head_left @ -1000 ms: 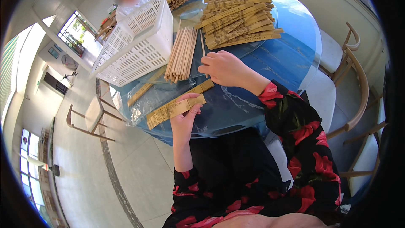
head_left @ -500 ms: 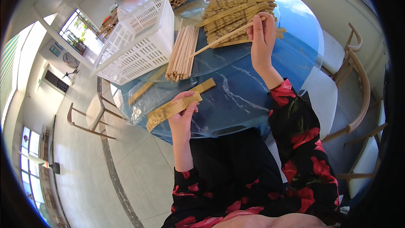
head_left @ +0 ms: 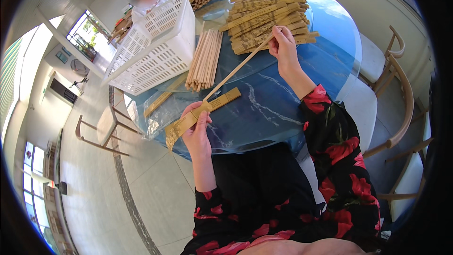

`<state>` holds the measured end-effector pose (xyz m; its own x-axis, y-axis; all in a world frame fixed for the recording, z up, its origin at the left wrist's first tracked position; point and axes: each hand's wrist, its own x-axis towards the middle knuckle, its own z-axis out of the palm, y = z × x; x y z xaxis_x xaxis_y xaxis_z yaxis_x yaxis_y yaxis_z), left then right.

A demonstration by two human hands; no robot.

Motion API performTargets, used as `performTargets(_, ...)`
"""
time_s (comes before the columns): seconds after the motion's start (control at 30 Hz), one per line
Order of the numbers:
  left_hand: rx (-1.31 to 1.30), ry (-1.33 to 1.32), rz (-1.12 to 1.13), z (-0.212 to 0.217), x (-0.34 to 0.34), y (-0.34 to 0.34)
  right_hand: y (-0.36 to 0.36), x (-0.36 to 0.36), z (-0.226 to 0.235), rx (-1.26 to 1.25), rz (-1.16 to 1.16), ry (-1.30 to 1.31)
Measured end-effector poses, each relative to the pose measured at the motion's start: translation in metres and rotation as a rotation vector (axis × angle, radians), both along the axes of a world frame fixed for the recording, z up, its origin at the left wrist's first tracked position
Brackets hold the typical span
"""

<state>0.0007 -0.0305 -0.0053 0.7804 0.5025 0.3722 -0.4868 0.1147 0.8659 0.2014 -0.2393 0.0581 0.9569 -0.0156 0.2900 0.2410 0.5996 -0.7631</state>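
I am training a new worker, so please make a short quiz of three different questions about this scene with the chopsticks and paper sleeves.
1. True or false: the right hand holds the chopsticks by their far end.
2. What does the left hand hold? A) a paper sleeve B) the white basket C) a cup
3. Fill in: the pile of loose chopsticks lies on the blue table beside the white ____.

Key:
1. True.
2. A, the paper sleeve; the chopstick tips meet its mouth.
3. basket.
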Motion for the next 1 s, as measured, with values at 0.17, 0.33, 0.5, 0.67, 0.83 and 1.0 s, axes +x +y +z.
performTargets(0.17, -0.016, -0.007, 0.004, 0.000, 0.000, 0.000, 0.000, 0.000, -0.003, -0.020, 0.039, 0.002)
performTargets(0.33, -0.014, -0.009, 0.012, 0.000, 0.000, -0.001, 0.001, -0.003, -0.002, -0.065, 0.082, -0.005)
performTargets(0.5, -0.020, -0.011, 0.003, 0.003, -0.001, -0.001, 0.001, -0.002, -0.007, -0.105, 0.131, 0.039)
performTargets(0.67, -0.072, -0.073, 0.039, 0.003, -0.001, -0.001, 0.005, -0.011, -0.005, -0.257, 0.237, 0.182)
performTargets(0.83, -0.211, -0.143, -0.038, 0.001, -0.001, 0.006, 0.010, -0.018, -0.010, -0.402, 0.343, 0.126)
performTargets(1.0, -0.249, -0.129, -0.037, 0.001, -0.002, 0.007, 0.012, -0.017, -0.013, -0.418, 0.345, 0.076)
